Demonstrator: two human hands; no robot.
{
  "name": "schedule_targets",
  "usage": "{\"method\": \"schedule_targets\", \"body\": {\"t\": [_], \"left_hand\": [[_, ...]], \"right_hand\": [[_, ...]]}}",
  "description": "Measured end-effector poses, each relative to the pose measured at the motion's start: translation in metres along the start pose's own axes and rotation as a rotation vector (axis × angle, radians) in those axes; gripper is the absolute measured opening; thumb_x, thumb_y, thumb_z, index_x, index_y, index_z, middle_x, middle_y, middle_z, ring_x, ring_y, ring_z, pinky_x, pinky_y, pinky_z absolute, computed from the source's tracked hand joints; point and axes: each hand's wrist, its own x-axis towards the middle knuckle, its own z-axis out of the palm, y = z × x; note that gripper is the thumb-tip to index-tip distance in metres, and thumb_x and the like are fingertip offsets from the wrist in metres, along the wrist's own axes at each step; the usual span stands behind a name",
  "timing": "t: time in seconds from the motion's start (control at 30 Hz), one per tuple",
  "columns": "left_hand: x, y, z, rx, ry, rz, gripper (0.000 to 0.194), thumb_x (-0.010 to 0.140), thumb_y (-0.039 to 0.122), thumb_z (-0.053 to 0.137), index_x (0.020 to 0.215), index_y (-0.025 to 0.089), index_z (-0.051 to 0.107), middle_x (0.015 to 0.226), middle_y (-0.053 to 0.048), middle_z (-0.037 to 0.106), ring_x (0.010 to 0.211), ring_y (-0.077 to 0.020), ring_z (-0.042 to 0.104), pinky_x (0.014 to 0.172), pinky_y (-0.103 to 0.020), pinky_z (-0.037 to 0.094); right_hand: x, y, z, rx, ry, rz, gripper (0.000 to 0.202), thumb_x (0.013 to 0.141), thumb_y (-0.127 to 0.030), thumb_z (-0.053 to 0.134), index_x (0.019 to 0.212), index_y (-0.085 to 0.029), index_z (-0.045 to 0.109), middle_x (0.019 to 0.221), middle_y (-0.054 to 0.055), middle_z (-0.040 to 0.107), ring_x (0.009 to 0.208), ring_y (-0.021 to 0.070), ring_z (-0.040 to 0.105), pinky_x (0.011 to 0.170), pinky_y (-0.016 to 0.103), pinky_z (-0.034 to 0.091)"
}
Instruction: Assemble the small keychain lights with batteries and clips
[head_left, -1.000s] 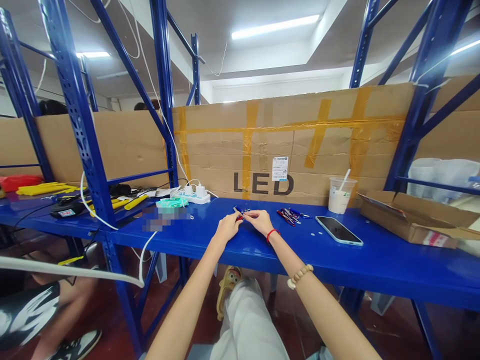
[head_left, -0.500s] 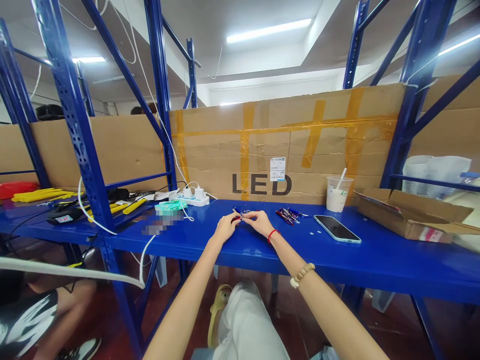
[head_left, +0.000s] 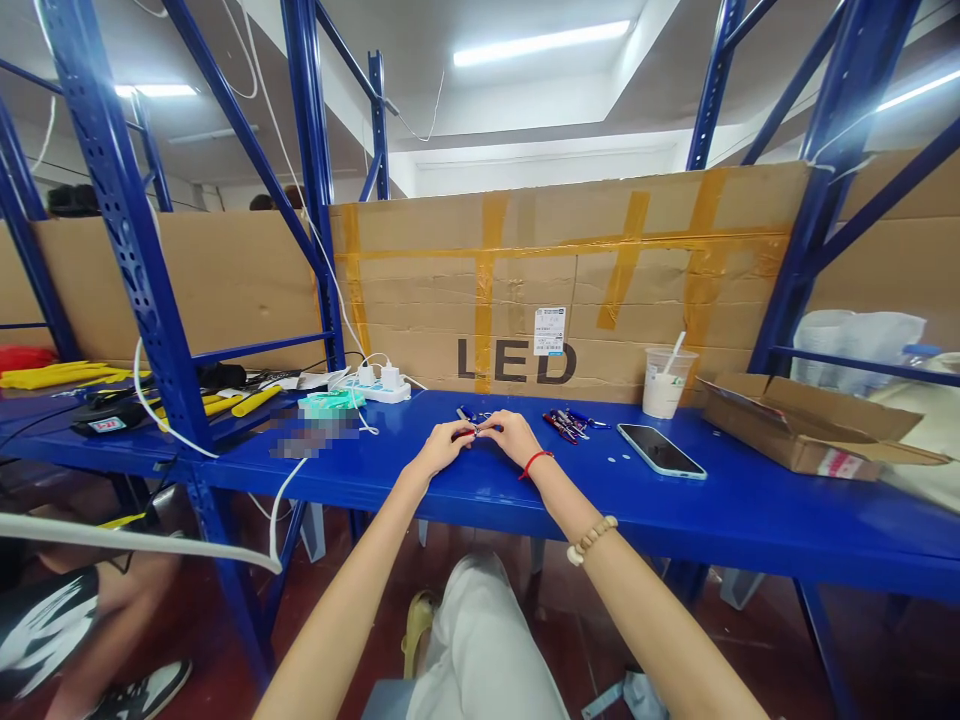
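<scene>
Over the middle of the blue table, my left hand (head_left: 441,448) and my right hand (head_left: 514,438) meet at the fingertips. The left fingers pinch a small, slim red item with a silvery end (head_left: 466,432); its kind is too small to make out. My right thumb and fingers close on the silvery end, partly hiding it. Just behind my hands lie small blue and silver pieces (head_left: 470,413). To the right of my right hand is a loose pile of slim red, blue and silver pieces (head_left: 564,427).
A phone (head_left: 660,451), a cup with a straw (head_left: 664,380) and an open cardboard box (head_left: 802,430) stand on the right. Left are a white power strip (head_left: 386,391), a green packet (head_left: 330,403) and a hanging white cable (head_left: 274,530). A person's leg shows lower left.
The camera view has shifted slightly. My hands stay together over the same spot, with small finger movements; more of the red item shows between them now.
</scene>
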Motion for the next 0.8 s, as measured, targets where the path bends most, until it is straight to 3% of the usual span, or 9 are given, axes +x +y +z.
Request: {"method": "schedule_targets", "body": {"t": [0.27, 0.47, 0.8], "left_hand": [[0.0, -0.002, 0.0, -0.002, 0.006, -0.023, 0.019, 0.079, 0.027, 0.052, 0.091, 0.02, 0.065, 0.074, -0.002, 0.069, 0.076, -0.017, 0.064, 0.078, -0.028, 0.046], [0.002, -0.001, 0.001, -0.007, 0.014, -0.023, 0.024, 0.083, 0.031, 0.045, 0.095, 0.018, 0.062, 0.075, -0.003, 0.068, 0.075, -0.0164, 0.062, 0.073, -0.027, 0.046], [0.0, 0.002, 0.002, -0.024, 0.014, -0.001, 0.019, 0.08, 0.025, 0.051, 0.091, 0.018, 0.064, 0.076, -0.003, 0.069, 0.074, -0.016, 0.064, 0.076, -0.026, 0.047]], "right_hand": [[0.002, 0.008, 0.006, 0.082, 0.001, 0.066, 0.012, 0.073, -0.028, 0.064, 0.069, -0.022, 0.073, 0.075, 0.004, 0.072, 0.073, 0.0191, 0.064, 0.071, 0.029, 0.046], [0.007, 0.016, 0.009, 0.238, 0.02, 0.164, 0.034, 0.077, -0.042, 0.054, 0.063, -0.017, 0.071, 0.067, 0.005, 0.071, 0.065, 0.0169, 0.064, 0.066, 0.026, 0.049], [0.005, 0.013, 0.011, 0.297, 0.043, 0.268, 0.034, 0.066, -0.046, 0.063, 0.055, -0.014, 0.068, 0.059, 0.006, 0.067, 0.057, 0.0155, 0.06, 0.055, 0.024, 0.044]]}}
